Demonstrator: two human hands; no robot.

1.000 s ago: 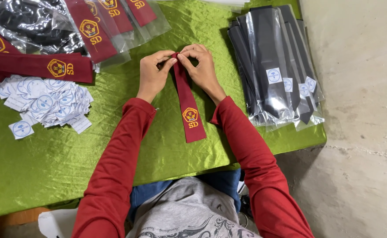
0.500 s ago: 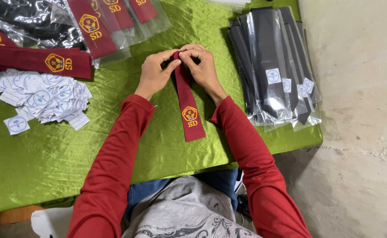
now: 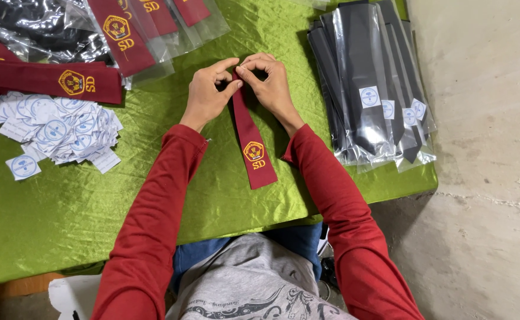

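Head view, left hand (image 3: 208, 95), right hand (image 3: 270, 83), pinching maroon tie (image 3: 251, 142)

Maroon tie (image 3: 252, 139) with a yellow-and-red embroidered crest and yellow letters near its wide end; bright green, faintly crinkled shiny cloth (image 3: 64, 219) beneath; white paper labels (image 3: 55, 127) printed with pale blue round marks; black ties in clear glossy sleeves (image 3: 366, 83), each with a small white-and-blue sticker; more maroon ties (image 3: 50, 80) bearing the same yellow crest; long red sleeves (image 3: 153, 225); grey patterned shirt (image 3: 254, 290)
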